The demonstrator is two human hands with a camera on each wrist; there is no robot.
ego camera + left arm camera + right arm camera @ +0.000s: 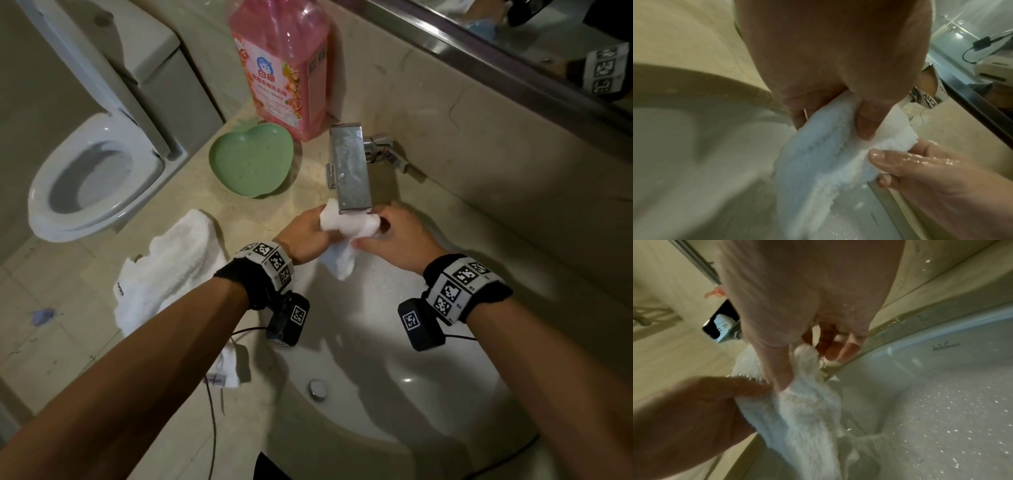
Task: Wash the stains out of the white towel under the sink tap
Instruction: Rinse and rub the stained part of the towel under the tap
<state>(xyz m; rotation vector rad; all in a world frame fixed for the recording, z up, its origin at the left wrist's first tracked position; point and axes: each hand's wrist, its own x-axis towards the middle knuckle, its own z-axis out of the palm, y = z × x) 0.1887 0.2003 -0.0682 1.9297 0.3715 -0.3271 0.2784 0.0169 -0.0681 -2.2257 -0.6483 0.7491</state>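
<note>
A small white towel [342, 224] is bunched right under the spout of the chrome tap [352, 171], above the back of the white sink [376, 411]. My left hand [308, 234] grips its left end, thumb pressed on the cloth. My right hand [385, 233] pinches the right end between thumb and wet fingers. A loose corner hangs down between the hands. In the left wrist view the towel [818, 170] looks soaked and shows no clear stain. Seen from the right wrist, the towel [803, 418] drips into the basin.
A second white towel [171, 267] lies on the counter to the left. Behind it stand a green dish [251, 161] and a pink detergent bottle [281, 65]. A toilet [92, 171] is at far left and a mirror [513, 34] at top right. Drops speckle the basin around the drain plug [318, 389].
</note>
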